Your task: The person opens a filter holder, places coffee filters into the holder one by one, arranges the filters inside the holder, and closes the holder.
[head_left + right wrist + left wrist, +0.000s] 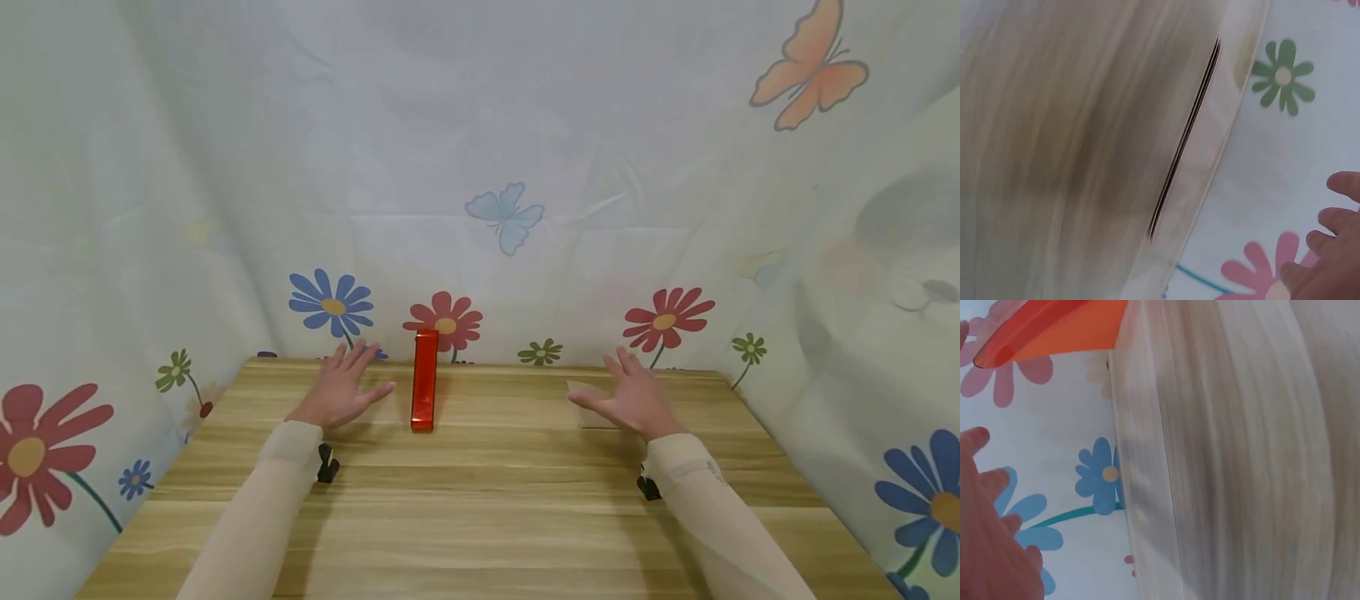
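Note:
A narrow, glossy red block-like object [424, 379] with dark edges rises from the table, overlapping the curtain behind in the head view. In the left wrist view its side [1079, 331] looks orange-red. My left hand [343, 392] is held to the left of it, fingers spread and thumb pointing toward it, apart from it. On the right, my right hand [633, 397] is spread over a thin pale flat piece [594, 419], partly hiding it. The right wrist view shows that piece [1200, 144] with dark lines along one edge. Both hands hold nothing.
The wood-grain table [480, 508] runs back to a white curtain [420, 125] printed with flowers and butterflies, which also hangs along both sides. Black wrist mounts [327, 464] show under the pale sleeves [255, 508].

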Action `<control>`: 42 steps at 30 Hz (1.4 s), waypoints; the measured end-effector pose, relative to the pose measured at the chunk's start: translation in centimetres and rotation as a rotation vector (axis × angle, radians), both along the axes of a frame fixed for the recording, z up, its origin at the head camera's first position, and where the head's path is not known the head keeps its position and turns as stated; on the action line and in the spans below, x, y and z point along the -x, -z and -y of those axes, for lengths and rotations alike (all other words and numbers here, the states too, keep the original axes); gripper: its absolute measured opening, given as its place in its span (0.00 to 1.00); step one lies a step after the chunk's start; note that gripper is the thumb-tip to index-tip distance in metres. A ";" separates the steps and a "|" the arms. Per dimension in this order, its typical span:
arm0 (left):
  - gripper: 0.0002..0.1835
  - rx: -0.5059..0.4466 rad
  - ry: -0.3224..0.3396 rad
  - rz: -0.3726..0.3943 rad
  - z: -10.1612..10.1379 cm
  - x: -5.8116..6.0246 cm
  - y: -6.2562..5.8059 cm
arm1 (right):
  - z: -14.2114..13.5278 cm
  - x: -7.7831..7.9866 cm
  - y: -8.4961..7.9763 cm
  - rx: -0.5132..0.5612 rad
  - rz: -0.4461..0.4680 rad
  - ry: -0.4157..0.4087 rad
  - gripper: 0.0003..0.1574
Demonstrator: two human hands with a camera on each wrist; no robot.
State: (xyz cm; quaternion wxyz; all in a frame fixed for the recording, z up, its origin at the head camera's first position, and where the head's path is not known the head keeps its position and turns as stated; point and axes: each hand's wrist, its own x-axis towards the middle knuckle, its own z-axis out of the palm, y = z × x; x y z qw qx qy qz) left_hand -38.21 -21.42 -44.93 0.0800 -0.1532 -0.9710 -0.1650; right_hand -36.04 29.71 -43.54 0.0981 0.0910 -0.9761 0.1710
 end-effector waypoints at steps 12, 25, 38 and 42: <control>0.49 -0.240 0.074 0.068 -1.5 0.8 0.1 | 5.2 0.2 0.5 0.137 -0.031 -0.093 0.73; 0.51 -0.470 0.023 0.196 -2.7 2.4 0.6 | 11.6 0.8 2.0 0.267 0.008 -0.209 0.69; 0.52 -0.591 0.046 0.263 -4.7 3.6 0.0 | 17.9 1.0 3.3 0.350 0.071 -0.245 0.64; 0.50 -0.613 0.066 0.303 -5.3 3.5 -0.6 | 20.1 0.9 3.3 0.446 0.120 -0.218 0.60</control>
